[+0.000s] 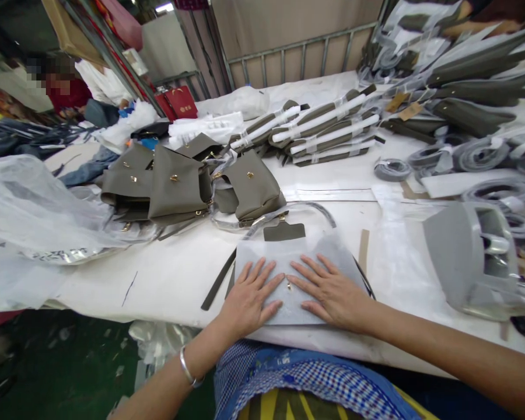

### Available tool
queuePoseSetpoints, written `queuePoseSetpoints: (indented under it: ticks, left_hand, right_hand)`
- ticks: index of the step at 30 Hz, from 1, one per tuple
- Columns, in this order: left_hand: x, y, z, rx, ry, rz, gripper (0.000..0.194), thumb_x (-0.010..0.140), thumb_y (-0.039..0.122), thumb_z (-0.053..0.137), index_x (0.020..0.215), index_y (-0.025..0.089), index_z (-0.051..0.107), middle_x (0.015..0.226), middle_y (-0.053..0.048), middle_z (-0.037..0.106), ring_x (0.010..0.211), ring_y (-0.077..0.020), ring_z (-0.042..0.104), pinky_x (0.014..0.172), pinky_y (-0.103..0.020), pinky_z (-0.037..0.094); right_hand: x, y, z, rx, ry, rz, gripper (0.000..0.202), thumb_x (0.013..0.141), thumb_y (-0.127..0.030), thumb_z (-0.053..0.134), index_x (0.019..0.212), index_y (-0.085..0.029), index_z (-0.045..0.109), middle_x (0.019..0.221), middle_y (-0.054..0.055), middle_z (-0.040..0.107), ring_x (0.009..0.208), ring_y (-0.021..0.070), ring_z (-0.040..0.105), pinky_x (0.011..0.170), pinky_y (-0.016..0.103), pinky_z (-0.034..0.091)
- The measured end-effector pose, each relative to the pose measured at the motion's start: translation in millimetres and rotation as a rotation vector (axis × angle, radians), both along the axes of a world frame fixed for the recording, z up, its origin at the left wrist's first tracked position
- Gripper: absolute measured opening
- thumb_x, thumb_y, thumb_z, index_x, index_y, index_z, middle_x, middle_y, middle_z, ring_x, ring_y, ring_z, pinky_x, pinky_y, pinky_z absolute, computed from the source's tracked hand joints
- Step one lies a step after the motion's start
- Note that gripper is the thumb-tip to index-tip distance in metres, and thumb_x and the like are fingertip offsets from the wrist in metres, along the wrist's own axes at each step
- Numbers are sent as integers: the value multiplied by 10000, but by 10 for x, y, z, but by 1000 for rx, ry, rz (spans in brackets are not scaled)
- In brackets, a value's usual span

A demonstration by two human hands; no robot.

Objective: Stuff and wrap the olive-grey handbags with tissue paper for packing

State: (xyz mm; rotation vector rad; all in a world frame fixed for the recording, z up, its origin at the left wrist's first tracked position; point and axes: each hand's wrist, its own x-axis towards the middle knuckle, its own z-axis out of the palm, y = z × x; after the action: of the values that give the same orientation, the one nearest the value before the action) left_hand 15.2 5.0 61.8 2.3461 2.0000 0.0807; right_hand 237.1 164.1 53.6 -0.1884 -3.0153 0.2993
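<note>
A pale translucent sheet (297, 251) lies over a flat bag at the table's front edge, with a small gold clasp (289, 286) near its middle. My left hand (252, 294) rests flat on the sheet's left part, fingers spread. On the right part lies my right hand (332, 291), its fingers spread too. Beyond the sheet an olive flap (284, 231) shows, under a plastic-wrapped handle (317, 206) that arches up. An olive strap (219, 280) sticks out at the left.
Olive bags (179, 184) stand behind at the left, beside a large plastic bag (39, 204). Wrapped bag pieces (332, 125) and coiled straps (481, 153) lie at the back and right. A grey tape dispenser (459, 256) is at the right. People sit farther back.
</note>
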Motion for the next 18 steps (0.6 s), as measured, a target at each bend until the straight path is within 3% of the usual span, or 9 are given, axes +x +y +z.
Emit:
queuePoseSetpoints:
  ticks: [7,11,14,18]
  left_hand:
    - [36,-92,8,3,23,50,640,960,527,440,1534,311,255,1639,-45,190,1503,-304,167,1185,-535,240]
    - [-1,-66,-9,23,55,16,680,940,556,462,1536,305,253,1631,-53,218,1490,-314,209,1162,-522,286]
    - [-57,-47,-88,104,103,-16,679,924,591,474,1516,295,321,1600,-53,307,1465,-306,280,1157,-482,293]
    - [-199,50,-115,237,86,-64,583,950,594,424,1407,241,510,1473,-15,516,1369,-235,440,1156,-366,299]
  right_hand:
    - [-9,56,54,-90,8,63,643,965,-464,509,1540,-277,292,1616,69,245,1492,295,190,1210,529,98]
    - [4,93,9,-69,19,54,679,949,-484,525,1544,-260,285,1602,97,270,1465,318,271,1169,560,254]
    - [33,131,-115,-73,57,56,709,934,-508,541,1533,-199,320,1546,123,385,1426,306,359,1115,520,389]
    - [40,178,-232,-66,111,-36,544,971,-275,500,1496,-185,389,1479,86,494,1385,223,432,1075,397,467]
